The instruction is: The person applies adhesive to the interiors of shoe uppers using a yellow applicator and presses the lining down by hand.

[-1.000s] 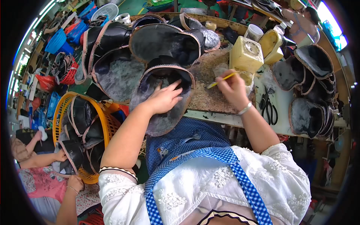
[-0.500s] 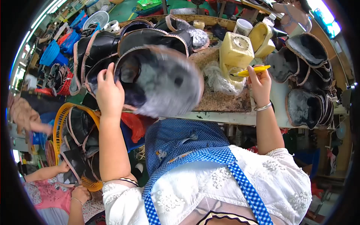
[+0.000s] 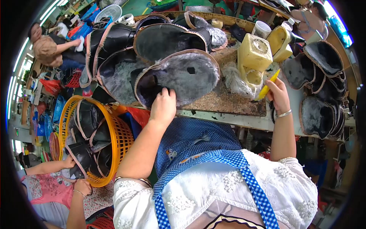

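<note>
- Centre stage, the fur-lined upper (image 3: 194, 82), over the near left part of the speckled work board (image 3: 228, 105), in front of the person and overlapping the black uppers (image 3: 114, 42) behind it
- Look at the line of it: the long axis runs on a slant, lower left to upper right, broad rounded lobe pointing right and away from the body, dark hollow end down at the left
- Grey fleece faces the camera here, with a small dark patch (image 3: 191, 70) out on the lobe
- The left hand (image 3: 164, 108) has it, fingers gripping the near rim by the hollow end, thumb hidden from this angle
- Across to the right hand (image 3: 280, 94), closed round a yellow tool (image 3: 268, 85), well apart from the upper
- That tool is tilted as well, pointed end up and to the right, other end down and left, near the crumpled clear plastic (image 3: 233, 78)
- Just behind, a boxy yellow container (image 3: 256, 51) stands on the board, its surface smudged
- Now for markings: the blue checked apron (image 3: 198, 139) shows a small printed figure (image 3: 171, 154), and any wording around it is too small to read
- Down on the left, another person's hand (image 3: 83, 187) is beside a black piece (image 3: 82, 158) at the orange basket (image 3: 124, 143)
</note>
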Available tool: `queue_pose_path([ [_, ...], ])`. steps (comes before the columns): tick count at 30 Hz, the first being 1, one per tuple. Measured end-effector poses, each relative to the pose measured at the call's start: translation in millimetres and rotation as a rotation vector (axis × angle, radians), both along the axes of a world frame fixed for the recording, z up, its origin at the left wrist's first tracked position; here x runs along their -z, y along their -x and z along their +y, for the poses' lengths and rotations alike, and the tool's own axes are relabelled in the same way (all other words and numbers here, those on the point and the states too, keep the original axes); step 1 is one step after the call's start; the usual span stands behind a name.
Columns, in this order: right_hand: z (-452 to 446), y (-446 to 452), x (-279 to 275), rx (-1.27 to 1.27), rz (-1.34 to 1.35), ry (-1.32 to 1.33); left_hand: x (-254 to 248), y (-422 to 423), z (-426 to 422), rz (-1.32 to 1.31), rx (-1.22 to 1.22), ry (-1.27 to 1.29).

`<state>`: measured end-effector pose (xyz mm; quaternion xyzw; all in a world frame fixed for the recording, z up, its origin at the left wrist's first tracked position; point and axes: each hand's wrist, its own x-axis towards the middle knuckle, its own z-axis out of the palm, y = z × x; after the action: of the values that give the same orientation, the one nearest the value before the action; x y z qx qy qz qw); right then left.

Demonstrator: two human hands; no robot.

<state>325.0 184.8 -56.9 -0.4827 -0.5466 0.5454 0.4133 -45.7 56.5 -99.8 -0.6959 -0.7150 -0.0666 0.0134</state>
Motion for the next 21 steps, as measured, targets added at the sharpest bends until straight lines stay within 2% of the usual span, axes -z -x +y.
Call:
queue_pose_path([
  [3, -3.3, 8.6, 0.2, 0.027, 0.053, -0.071, -16.9, 8.4, 10.4, 0.054, 0.126, 0.174],
  [8, 10.1, 5.5, -10.8, 0.168, 0.148, -0.239, -31.3, 25.9, 22.6, 0.048, 0.267, 0.218],
  [10, 10.7, 5.0, -10.9, 0.205, 0.169, -0.285, -26.8, 33.4, 31.1, 0.025, 0.247, 0.203],
  [13, 23.0, -16.1, 8.6, 0.276, -0.448, -0.382, -18.7, 40.7, 31.8, -0.074, 0.164, 0.127],
  [14, 15.3, -15.8, -1.4, 0.078, -0.419, -0.119, -15.8, 39.8, 29.6, -0.131, 0.117, 0.072],
  [17, -7.1, 6.0, -15.9, -0.24, -0.205, 0.115, 0.4, 46.7, 32.4, -0.306, -0.109, -0.014],
  [19, -27.2, 47.3, -4.7, -0.299, 0.016, -0.004, 8.9, 52.1, 32.8, -0.34, -0.168, -0.115],
  [21, -51.8, 103.2, 2.9, -0.508, 0.2, -0.109, 14.3, 54.4, 35.0, -0.315, -0.179, -0.145],
])
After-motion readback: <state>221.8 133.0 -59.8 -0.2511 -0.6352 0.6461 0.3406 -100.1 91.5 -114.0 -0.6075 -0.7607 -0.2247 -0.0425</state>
